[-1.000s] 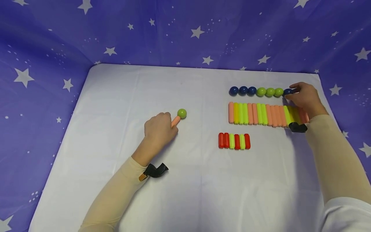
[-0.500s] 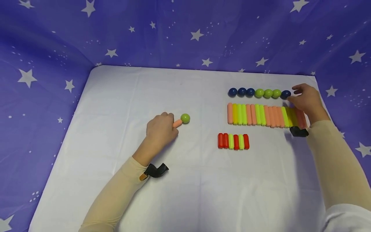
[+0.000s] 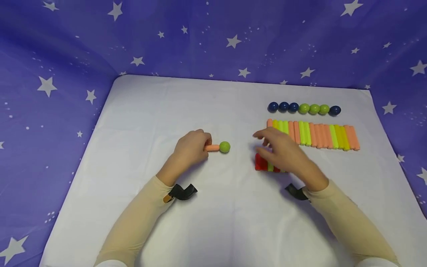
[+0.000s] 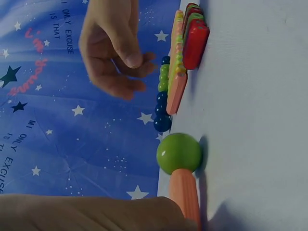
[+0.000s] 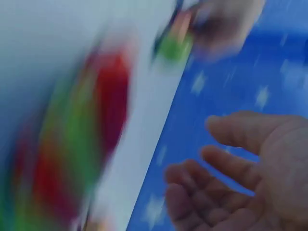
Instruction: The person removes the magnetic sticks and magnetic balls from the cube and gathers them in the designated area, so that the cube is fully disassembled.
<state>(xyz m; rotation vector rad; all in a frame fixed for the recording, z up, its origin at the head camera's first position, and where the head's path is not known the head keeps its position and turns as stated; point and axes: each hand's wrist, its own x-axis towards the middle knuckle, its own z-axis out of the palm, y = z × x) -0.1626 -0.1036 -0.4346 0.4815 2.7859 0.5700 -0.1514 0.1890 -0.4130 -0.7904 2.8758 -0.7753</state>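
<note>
My left hand (image 3: 192,150) grips a peach-coloured stick (image 3: 212,148) low over the white table, left of centre. A green ball (image 3: 225,147) sits at the stick's right end; in the left wrist view the ball (image 4: 179,153) meets the stick's tip. My right hand (image 3: 283,152) hovers above the short row of red and lime sticks (image 3: 262,163), partly covering it. Its fingers are loosely bent and spread, with nothing between them in the right wrist view, where the hand (image 5: 236,173) shows palm and fingertips.
At the back right, blue and green balls (image 3: 314,109) lie in a line. A longer row of peach, lime and yellow sticks (image 3: 321,136) lies in front of them. The white table (image 3: 213,230) ends at a purple starry backdrop (image 3: 213,40).
My right hand has left the blue ball at the row's right end and moved left toward my left hand. The held stick has swung round to point right, the green ball with it.
</note>
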